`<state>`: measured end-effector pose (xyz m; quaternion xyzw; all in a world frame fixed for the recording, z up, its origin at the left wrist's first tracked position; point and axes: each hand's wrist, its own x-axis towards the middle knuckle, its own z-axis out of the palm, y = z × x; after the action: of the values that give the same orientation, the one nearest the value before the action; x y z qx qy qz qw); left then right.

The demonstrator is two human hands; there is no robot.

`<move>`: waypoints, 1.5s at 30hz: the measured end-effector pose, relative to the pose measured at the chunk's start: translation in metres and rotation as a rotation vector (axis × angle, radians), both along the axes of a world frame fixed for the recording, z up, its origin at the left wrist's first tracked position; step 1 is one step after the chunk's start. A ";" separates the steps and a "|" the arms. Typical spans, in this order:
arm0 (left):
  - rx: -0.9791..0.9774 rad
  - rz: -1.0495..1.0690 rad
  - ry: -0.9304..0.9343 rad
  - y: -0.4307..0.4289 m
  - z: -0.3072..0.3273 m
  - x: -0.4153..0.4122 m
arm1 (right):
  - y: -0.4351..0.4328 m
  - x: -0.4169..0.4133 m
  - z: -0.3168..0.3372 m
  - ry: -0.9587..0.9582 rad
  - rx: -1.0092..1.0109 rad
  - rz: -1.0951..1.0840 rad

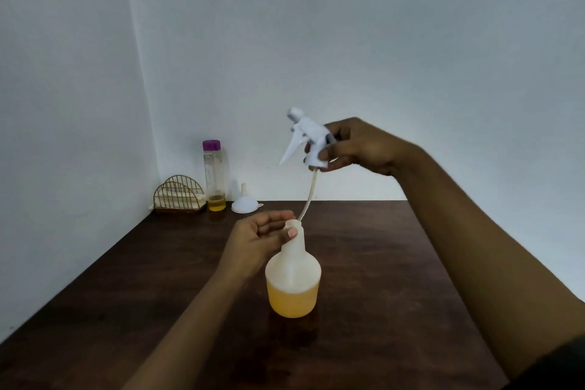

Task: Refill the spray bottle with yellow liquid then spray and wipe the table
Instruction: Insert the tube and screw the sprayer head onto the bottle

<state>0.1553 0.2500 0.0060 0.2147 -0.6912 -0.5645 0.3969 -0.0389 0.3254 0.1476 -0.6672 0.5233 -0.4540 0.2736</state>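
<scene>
A translucent white spray bottle, uncapped and roughly half filled with yellow liquid, is stood upright mid-table, while its white trigger head is held tilted above it, the dip tube reaching down to the neck.

Both your forearms are bare from wrist to the frame's edge, with no watch, band or ring showing. Your left hand and right hand wear no gloves, and the fingers show short, unpainted nails. A dark sleeve edge appears at your right upper arm, in the lower right corner.
</scene>
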 end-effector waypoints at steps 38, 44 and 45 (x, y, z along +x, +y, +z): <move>0.012 0.015 0.026 -0.007 -0.054 -0.013 | -0.015 0.015 -0.086 0.272 0.039 -0.003; 0.019 0.019 0.042 -0.008 -0.055 -0.015 | -0.017 0.021 -0.083 0.382 0.052 -0.095; 0.021 0.020 0.043 -0.008 -0.056 -0.015 | -0.017 0.022 -0.084 0.385 0.053 -0.103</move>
<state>0.1406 0.2421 -0.0498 0.2134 -0.6744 -0.5721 0.4152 -0.0170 0.3088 0.0636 -0.7066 0.6111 -0.3175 0.1625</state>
